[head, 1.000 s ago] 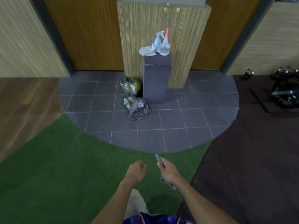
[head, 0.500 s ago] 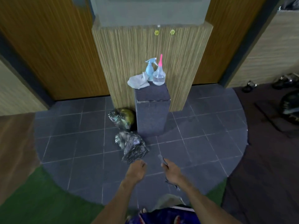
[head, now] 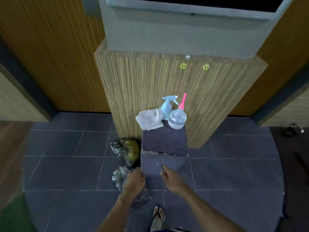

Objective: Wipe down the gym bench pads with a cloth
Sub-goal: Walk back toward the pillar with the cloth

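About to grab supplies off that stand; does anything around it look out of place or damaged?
Two crumpled plastic bags lie on the tiled floor beside the dark pedestal, looking dumped. The pedestal's front top edge is frayed and pale. A white cloth overhangs its back left corner. The two bottles stand upright; no spill shows.

Single head-worn wide-angle view, angled forward and steeply down. Close to dark pedestal (head: 164,143) at frame centre; striped wood column (head: 150,91) rising behind it into upper frame. Tiled floor (head: 66,173) across lower half. Both forearms entering from bottom edge. No second view.
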{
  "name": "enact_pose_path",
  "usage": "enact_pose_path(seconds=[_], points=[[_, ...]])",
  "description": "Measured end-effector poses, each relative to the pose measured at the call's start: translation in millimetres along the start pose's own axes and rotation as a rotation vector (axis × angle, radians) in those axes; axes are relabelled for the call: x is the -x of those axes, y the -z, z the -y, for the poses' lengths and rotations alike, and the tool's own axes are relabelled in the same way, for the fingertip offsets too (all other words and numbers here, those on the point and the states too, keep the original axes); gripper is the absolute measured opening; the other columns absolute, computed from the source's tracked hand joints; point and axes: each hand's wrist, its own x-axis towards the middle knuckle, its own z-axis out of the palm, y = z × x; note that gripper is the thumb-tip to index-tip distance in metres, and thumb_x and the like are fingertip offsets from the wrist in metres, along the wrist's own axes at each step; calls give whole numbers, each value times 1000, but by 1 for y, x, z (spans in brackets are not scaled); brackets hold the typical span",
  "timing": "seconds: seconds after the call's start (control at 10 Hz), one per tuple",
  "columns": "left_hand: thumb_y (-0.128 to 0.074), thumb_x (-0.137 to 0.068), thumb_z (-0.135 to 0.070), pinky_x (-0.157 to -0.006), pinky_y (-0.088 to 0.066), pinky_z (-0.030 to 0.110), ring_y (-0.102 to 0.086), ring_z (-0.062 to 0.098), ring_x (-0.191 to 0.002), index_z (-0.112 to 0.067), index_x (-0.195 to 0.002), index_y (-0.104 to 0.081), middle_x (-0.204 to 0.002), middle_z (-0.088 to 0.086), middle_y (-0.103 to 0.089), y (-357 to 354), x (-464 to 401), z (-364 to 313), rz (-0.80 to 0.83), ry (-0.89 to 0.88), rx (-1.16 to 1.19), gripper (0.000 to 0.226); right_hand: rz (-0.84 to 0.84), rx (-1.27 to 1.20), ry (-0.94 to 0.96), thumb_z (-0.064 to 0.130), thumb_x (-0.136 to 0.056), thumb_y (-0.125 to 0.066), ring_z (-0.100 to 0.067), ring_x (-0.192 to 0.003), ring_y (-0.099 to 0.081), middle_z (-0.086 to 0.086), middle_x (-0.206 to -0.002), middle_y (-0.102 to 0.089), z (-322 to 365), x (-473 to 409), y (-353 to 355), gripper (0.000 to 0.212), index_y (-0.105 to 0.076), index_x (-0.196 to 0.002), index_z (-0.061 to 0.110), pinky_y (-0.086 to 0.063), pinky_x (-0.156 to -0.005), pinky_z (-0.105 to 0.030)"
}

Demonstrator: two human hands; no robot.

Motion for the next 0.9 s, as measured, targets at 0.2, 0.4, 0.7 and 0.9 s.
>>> enact_pose_path(seconds=[0.2,0.4,0.7,0.9], points=[[-43,-100,-24,-77,-52,41,-65,33,-95,-12,-115,-60,-108,13,-68,14,-95,-36,-117,-102,-66,25,49,326,82,28,-107,-35,-29,-151,-21,-3,-166,-16,-12,-108,62,56,-12,-158,22,-31,-117,-49],[-39,-102,-31,-93,-50,43,-56,30,-116,-15,-133,-52,-130,9,-56,-9,-183,-26,-168,-147,-152,37,79,710,445,15,-105,-37,-19,-149,-12,-8,-161,-21,-41,-191,86,52,-22,-152,-1,-17,-122,-27],[-29,-102,-39,-111,-41,40,-35,31,-146,-13,-151,-34,-161,14,-29,-61,-245,33,-278,-396,-346,56,213,1073,864,24,-107,-40,-25,-155,-3,-4,-167,-6,-108,-258,85,60,-10,-158,19,-18,-125,-38],[-27,-105,-38,-119,-33,38,-21,28,-152,-16,-157,-18,-166,11,-9,-71,-247,41,-317,-449,-333,57,211,1067,878,42,-108,-24,-22,-155,3,2,-167,-1,-110,-260,85,55,-9,-158,26,-13,-126,-39]])
